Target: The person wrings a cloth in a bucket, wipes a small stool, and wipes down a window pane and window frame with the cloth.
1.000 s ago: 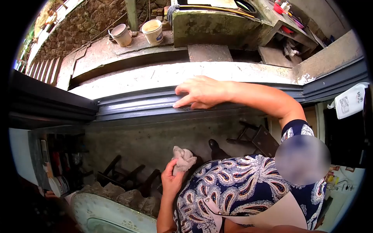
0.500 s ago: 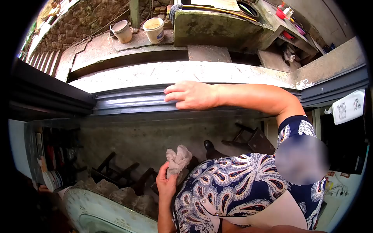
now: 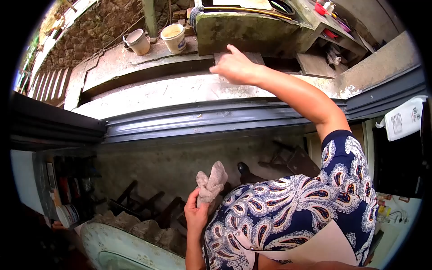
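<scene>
My left hand (image 3: 196,211) is closed around a crumpled greyish cloth (image 3: 211,182), held low in front of my body. The bunched ends of the cloth stick up above my fingers. My right hand (image 3: 237,67) reaches out over the pale outer ledge (image 3: 157,92), past the dark metal window track (image 3: 180,121). Its fingers are apart, with one stretched outward, and nothing shows in them. A small light speck lies in the track's groove.
Outside, two buckets (image 3: 174,38) stand near a mossy concrete block (image 3: 243,33). A white packet (image 3: 402,118) hangs at the right. Below are dark wooden stools (image 3: 135,198) and a pale round-edged table (image 3: 96,238) at lower left.
My right hand has lifted off the window track and moved outward over the ledge, its fingers now spread. My left hand still holds the cloth, slightly shifted.
</scene>
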A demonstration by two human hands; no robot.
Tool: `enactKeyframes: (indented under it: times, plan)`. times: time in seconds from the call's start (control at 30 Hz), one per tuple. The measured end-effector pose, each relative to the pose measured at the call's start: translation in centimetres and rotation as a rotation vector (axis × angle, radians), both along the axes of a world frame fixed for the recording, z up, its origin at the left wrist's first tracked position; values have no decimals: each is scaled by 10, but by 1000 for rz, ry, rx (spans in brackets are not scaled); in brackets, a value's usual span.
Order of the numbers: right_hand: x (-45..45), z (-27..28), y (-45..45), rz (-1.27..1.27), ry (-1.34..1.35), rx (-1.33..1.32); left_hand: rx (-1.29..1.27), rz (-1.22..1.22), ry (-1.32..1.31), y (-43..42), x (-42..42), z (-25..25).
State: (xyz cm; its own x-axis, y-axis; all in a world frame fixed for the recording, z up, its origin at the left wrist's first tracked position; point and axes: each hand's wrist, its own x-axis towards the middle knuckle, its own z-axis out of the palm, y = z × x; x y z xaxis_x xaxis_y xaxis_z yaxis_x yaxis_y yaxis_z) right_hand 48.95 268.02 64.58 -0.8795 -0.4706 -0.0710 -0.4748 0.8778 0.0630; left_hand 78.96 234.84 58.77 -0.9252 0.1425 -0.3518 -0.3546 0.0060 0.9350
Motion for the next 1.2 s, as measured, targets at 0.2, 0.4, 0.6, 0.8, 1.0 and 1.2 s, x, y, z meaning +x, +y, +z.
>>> enactKeyframes:
  times: [0.2, 0.4, 0.6, 0.8, 1.0, 1.2]
  plan:
    - [59, 1, -65, 629, 133, -600, -11, 0, -3, -3, 2, 3]
    - [45, -20, -81, 695, 313, -390, 24, 65, 8, 0, 4, 7]
    - [41, -16, -93, 716, 492, -430, 15, 74, -25, 0, 9, 6]
    - [-28, -3, -27, 246, 551, -182, -13, 59, -32, -4, 10, 6]
    - [27, 8, -38, 547, 226, -419, 5, 57, -31, -4, 8, 3]
    - [61, -3, -82, 761, 66, -520, 15, 18, -17, -2, 2, 5]
